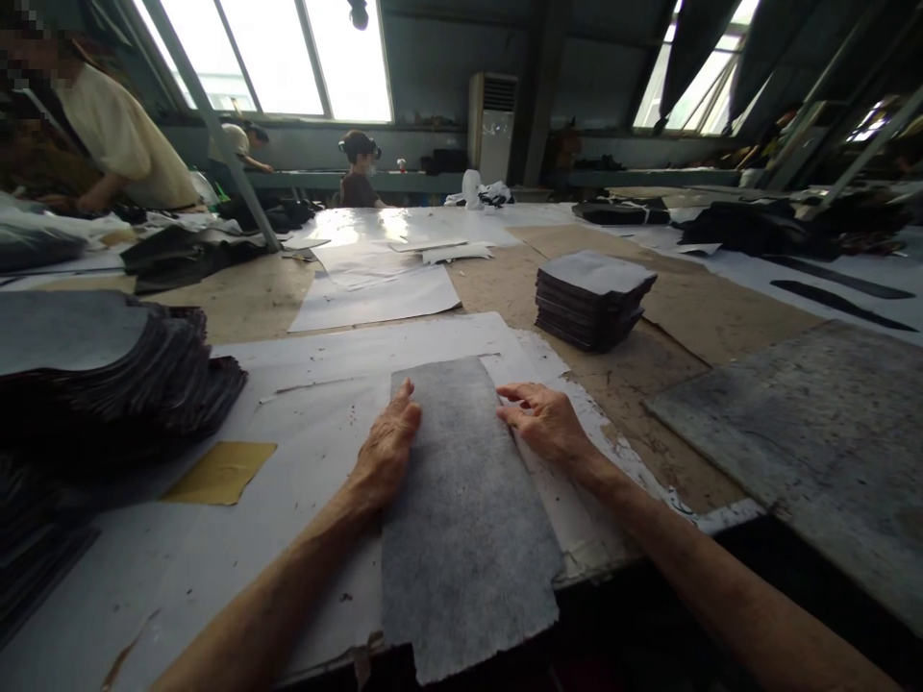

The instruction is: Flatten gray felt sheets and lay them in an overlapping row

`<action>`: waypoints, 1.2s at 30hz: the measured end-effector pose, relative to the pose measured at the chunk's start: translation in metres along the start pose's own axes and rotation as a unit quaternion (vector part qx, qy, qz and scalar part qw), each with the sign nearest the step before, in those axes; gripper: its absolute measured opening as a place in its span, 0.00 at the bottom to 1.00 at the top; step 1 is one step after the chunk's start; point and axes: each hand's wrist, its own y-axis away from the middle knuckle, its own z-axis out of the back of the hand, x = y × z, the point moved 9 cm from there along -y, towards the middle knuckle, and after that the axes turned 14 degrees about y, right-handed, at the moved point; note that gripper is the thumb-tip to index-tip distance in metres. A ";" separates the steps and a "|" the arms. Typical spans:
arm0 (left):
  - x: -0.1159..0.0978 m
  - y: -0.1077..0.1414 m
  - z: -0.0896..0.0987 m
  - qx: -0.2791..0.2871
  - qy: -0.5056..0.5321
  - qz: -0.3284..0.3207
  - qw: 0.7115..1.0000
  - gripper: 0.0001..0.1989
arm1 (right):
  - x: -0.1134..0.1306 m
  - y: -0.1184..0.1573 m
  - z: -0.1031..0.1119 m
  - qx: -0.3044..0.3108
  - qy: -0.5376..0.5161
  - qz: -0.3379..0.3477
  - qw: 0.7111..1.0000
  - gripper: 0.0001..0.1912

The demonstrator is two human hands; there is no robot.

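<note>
A long grey piece of sheet material [468, 509], felt-like on its upper face, lies lengthwise before me; its ragged near end juts past the table edge. My left hand [386, 447] is closed along its left edge, thumb and fingertips near the upper part. At the opposite edge, my right hand [544, 418] has bent fingers, with thumb and forefinger tips against the side of the piece. Whether more layers lie under it I cannot tell. White paper [324, 442] covers the table around the piece.
A tall stack of dark grey-topped pieces [108, 356] stands left, near a yellow-brown scrap [220, 471]. Ahead right sits a smaller stack [591, 298]. A scuffed grey board [814, 442] lies right. A pole [223, 135] rises at left. Several people work farther back, including one in a pale top [122, 135].
</note>
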 end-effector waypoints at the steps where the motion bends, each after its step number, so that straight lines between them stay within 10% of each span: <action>1: 0.001 0.001 -0.006 0.014 -0.033 0.004 0.999 0.39 | 0.000 0.000 -0.001 0.007 0.012 0.008 1.000 0.16; 8: -0.008 0.005 -0.021 0.100 -0.275 0.027 0.956 0.42 | 0.005 -0.015 -0.011 0.089 0.084 0.036 0.992 0.23; 22: -0.011 0.008 -0.030 0.134 -0.347 0.000 0.928 0.38 | 0.016 -0.021 -0.024 0.157 0.123 0.083 0.976 0.29; 36: -0.016 0.005 -0.019 0.061 -0.259 -0.026 0.963 0.44 | 0.004 0.030 -0.032 0.232 -0.226 -0.188 0.927 0.10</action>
